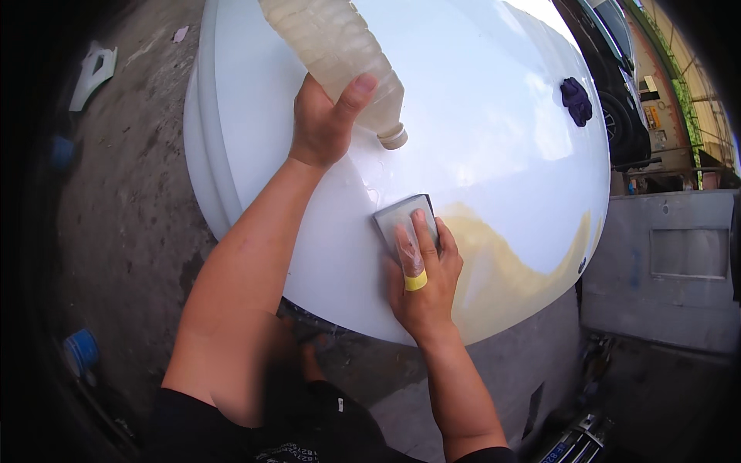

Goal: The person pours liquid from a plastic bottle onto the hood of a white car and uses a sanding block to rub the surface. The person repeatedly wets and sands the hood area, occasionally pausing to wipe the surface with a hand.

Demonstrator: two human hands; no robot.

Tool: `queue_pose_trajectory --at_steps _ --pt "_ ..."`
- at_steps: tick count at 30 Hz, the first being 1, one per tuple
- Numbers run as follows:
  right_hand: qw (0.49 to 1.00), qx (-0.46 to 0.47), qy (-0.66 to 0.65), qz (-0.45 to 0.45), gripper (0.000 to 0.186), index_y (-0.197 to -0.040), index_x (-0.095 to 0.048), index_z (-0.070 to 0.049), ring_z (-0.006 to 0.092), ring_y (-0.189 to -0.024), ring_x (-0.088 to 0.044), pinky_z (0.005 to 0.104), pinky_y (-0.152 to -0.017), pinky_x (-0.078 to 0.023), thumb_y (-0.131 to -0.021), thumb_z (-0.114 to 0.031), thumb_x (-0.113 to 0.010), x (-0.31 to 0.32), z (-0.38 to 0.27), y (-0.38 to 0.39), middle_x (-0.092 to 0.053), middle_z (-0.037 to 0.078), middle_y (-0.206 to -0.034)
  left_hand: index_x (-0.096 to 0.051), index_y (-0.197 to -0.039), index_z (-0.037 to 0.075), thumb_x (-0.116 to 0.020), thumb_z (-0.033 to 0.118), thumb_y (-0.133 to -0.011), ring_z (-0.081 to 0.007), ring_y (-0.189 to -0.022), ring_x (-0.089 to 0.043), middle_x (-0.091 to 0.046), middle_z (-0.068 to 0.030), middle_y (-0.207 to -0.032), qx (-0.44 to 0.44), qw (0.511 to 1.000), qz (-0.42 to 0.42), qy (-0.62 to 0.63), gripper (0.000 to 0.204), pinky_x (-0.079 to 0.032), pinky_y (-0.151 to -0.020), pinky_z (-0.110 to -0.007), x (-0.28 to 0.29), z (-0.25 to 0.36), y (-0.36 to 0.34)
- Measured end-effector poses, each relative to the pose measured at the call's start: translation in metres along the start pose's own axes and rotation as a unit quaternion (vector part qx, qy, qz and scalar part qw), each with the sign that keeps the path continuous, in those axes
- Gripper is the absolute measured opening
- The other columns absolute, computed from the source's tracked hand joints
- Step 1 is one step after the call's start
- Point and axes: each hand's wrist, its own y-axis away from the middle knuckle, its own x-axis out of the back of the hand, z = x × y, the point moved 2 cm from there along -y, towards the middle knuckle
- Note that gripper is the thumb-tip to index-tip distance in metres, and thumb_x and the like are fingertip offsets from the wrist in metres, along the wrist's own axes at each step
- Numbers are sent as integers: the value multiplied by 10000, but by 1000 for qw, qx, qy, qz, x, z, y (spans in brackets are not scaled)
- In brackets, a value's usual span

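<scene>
The grey block [395, 217] rests on the white panel [332, 255] under the right hand [429, 285], whose grip spreads over its top, seemingly for even contact. Beyond it, the left hand [324, 119] has its grip wrapped round a cloudy plastic bottle [336, 45], tilted cap-low, perhaps to let liquid out; its fill is hard to judge. Farther right lies a dark purple cloth [576, 101].

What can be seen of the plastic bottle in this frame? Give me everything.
The bottle looks like clear plastic gone cloudy and brownish, its body ribbed and uneven. It narrows to a short neck with a pale cap. It tilts neck-down, pointing toward the picture's lower right, over the white panel. The left hand grips it near the neck end. Its base is cut off by the upper edge; how much liquid it holds is unclear.
</scene>
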Motion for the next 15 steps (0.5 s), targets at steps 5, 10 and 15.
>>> queue_pose_trajectory --at_steps 5,10,15 --pt "999 -32 -20 30 652 -1414 -494 -164 421 -1234 -469 507 -972 -383 -805 -98 -718 -2 27 -56 -531 129 -1401 -559 -1216 16 -670 472 -892 -170 -1033 -593 -635 -65 -1120 -8 1000 -6 6 570 -475 -916 -320 -5 0 -2" --pt "1000 14 -5 -3 600 -1366 -549 -177 427 -1243 -465 511 -942 -390 -798 -94 -725 -5 2 -3 -515 132 -1429 -560 -1214 12 -673 455 -901 -174 -1028 -593 -635 -65 -1117 -6 1000 -7 16 554 -476 -913 -320 0 0 -1" --pt "999 -31 -25 30 645 -1407 -501 -174 425 -1242 -465 512 -960 -383 -803 -106 -717 -2 29 -53 -518 121 -1423 -559 -1213 12 -677 466 -896 -171 -1026 -585 -630 -66 -1115 -2 1000 -12 5 566 -469 -912 -316 -4 2 -2"
